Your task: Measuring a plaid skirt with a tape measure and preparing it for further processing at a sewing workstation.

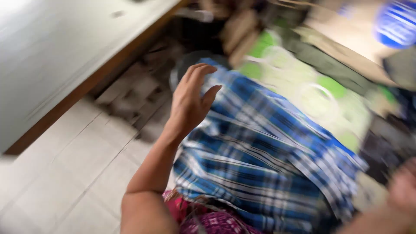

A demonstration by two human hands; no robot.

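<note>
The view is blurred by motion. My left hand (190, 97) is raised with its fingers apart and holds nothing; it hovers at the upper left edge of a blue and white checked cloth (260, 160) that drapes over my lap. My right hand (403, 188) shows only partly at the right edge, blurred, beside the cloth's right side; whether it grips anything cannot be made out. A pink patterned garment (208, 219) peeks out under the cloth near my left forearm.
A white tabletop with a brown edge (65, 56) fills the upper left. Pale floor tiles (73, 173) lie below it. A green and white patterned mat (303, 82) spreads behind the cloth. A dark round object (190, 65) and a blue round thing (396, 24) sit farther back.
</note>
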